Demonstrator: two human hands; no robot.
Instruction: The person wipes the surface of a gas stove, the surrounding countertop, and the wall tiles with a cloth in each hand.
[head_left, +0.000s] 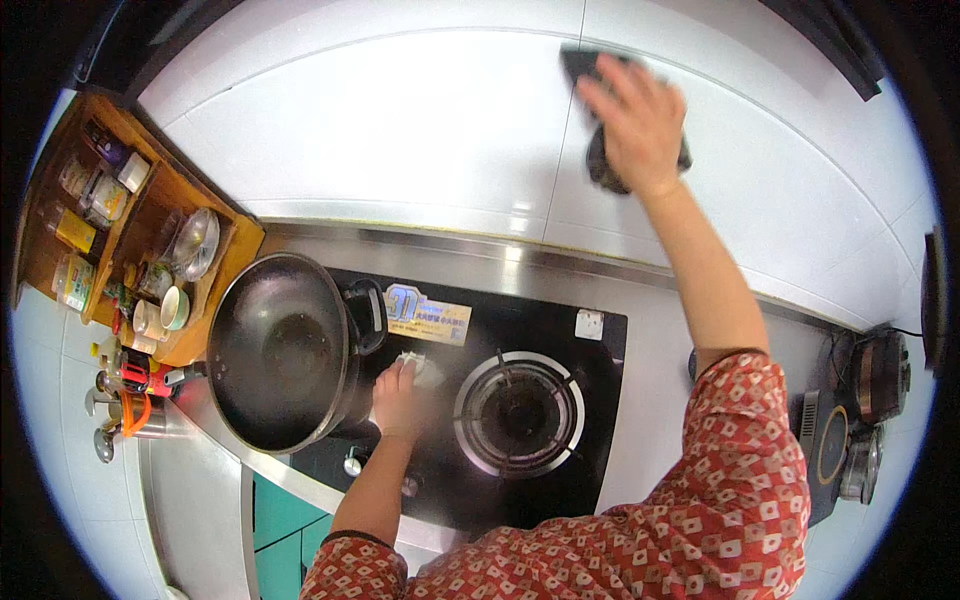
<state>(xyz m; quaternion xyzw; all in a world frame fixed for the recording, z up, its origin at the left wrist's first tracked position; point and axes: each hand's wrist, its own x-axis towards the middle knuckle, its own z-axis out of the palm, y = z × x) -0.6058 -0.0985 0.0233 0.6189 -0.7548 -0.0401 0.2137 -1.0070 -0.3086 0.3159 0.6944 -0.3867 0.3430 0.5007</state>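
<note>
My right hand (641, 124) is raised against the white wall tiles (420, 127), spread over a dark cloth (609, 161) pressed to them. The hand is blurred, and cloth shows on both sides of it. Lower down, my left hand (396, 401) lies on a black glass gas cooktop (427, 487), between the wok and the right burner. Its fingers are on a crumpled white cloth or paper (414, 363), mostly hidden under the hand. A large dark wok (277, 360) covers the left side of the cooktop. The right burner (519, 414) has its pan support bare.
A wooden shelf (244, 247) with jars and bowls stands at the left. Utensils stand in a metal holder (150, 420) below it. On the right are a portable hob (825, 442) and a dark round appliance (877, 375). A steel ledge (450, 251) runs along the wall.
</note>
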